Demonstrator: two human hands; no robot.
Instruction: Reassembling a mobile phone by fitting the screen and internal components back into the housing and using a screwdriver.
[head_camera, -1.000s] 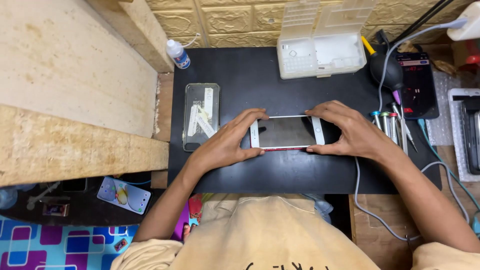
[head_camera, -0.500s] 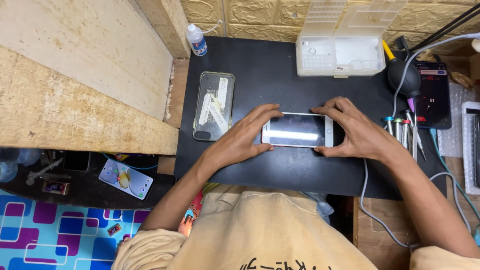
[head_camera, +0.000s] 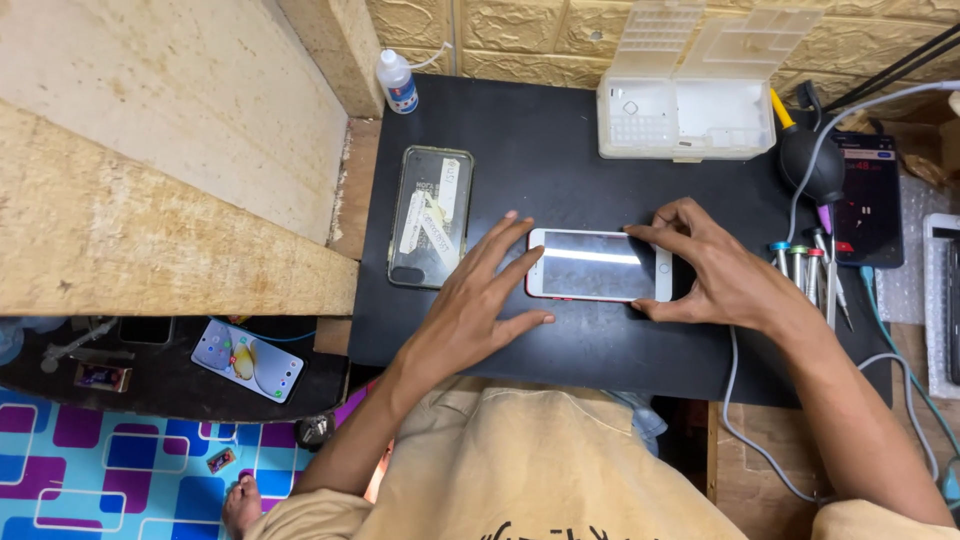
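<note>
A white-fronted smartphone (head_camera: 598, 265) lies face up on the black work mat (head_camera: 560, 160). My right hand (head_camera: 722, 272) grips its right end, thumb at the near edge and fingers at the far edge. My left hand (head_camera: 480, 300) rests flat on the mat, fingers spread, fingertips touching the phone's left end. A clear phone case (head_camera: 431, 214) holding white strips lies left of my left hand.
A white plastic parts box (head_camera: 684, 115) stands open at the back. A small squeeze bottle (head_camera: 397, 81) sits at the back left. A black air blower (head_camera: 812, 165), several screwdrivers (head_camera: 808, 262) and another phone (head_camera: 867, 198) lie right. A lit phone (head_camera: 248, 359) lies on the lower shelf.
My left hand has let go of the phone's left end and flattened on the mat with fingers spread. The right hand keeps its hold. The view shifted slightly.
</note>
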